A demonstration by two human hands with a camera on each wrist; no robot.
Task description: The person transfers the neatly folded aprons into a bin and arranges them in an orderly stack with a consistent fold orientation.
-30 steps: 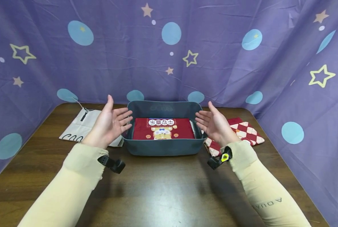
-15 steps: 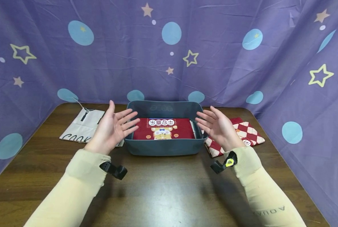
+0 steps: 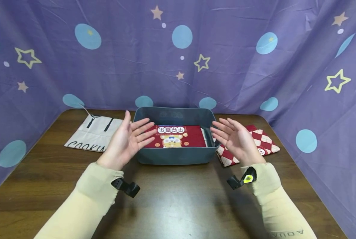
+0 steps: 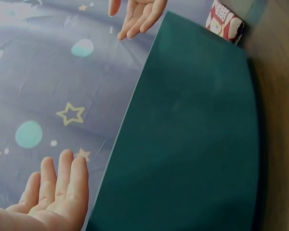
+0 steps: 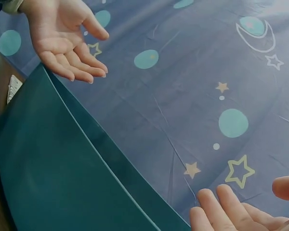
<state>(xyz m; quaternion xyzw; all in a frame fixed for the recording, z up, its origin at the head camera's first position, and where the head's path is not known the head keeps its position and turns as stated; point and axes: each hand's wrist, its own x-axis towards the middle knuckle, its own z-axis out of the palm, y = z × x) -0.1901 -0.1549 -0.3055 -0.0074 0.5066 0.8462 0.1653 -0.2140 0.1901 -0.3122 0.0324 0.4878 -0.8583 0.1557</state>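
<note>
1. Head view: the left hand (image 3: 125, 142) is floating in front of the left end of the bin (image 3: 176, 156), and the right hand (image 3: 239, 141) is floating near the right end. Both palms are facing in and up. The fingers are spreading out loosely, and neither hand is holding anything.
2. Head view: the bin is standing on the table (image 3: 175, 199), near the back. The red cloth (image 3: 192, 136) is lying inside it, with its picture showing.
3. Head view: to do well here, the two hands are probably needing to move evenly, with fingertips clearing the rim (image 3: 178, 148).
4. Head view: the white cloth (image 3: 95, 134) is lying on the left, partly hiding behind the left hand. The checked cloth (image 3: 266, 142) is lying on the right, partly hiding behind the right hand. The black clips (image 3: 127, 188) are poking out from the wrists and could be bumping the bin.
5. Left wrist view: the bin's side is filling the middle. The left hand is hanging close to the rim; nobody is telling from here if they are touching. The checked cloth is peeking out at the top.
6. Right wrist view: the bin's side is blocking the red cloth. The right fingers are curving a little and holding nothing. The curtain (image 5: 183, 106) is hanging behind.
</note>
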